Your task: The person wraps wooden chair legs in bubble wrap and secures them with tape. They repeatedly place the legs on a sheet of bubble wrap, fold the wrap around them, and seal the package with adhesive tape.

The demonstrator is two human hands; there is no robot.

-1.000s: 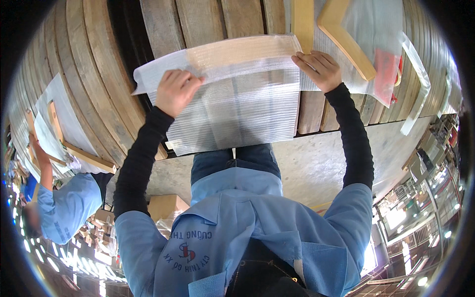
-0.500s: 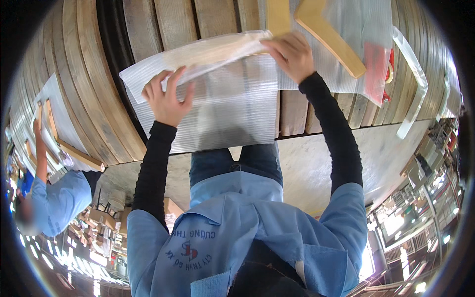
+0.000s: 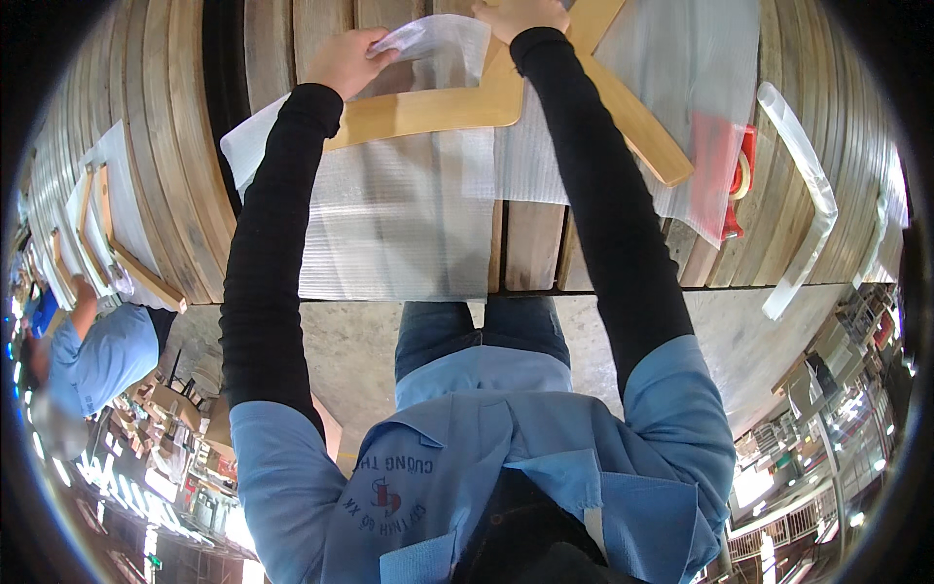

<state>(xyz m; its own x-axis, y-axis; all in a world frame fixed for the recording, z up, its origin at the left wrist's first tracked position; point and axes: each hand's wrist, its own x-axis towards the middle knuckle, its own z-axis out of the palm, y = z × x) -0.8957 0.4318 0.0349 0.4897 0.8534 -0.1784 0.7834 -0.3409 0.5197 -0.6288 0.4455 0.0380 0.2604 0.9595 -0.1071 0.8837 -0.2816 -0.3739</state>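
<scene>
An angled, flat piece of light wood lies on a translucent white foam sheet, its bend near the middle. My left hand is closed on the sheet's far edge, which arches up beyond the wood. At the top edge of the view, my right hand is over the upper part of the wooden piece. Its fingers are largely cut off, so its grip does not show. To the right, a second angled wooden piece rests on another foam sheet.
A red tape dispenser stands beside red film at the right-hand sheet's corner. A clear plastic strip lies farther right on the slatted wooden table. At far left, a co-worker in blue is beside more wooden pieces.
The foam flap that covered the wooden piece is now folded back, baring the wood. Both hands have moved farther away, and my left hand has closed on the sheet's edge.
</scene>
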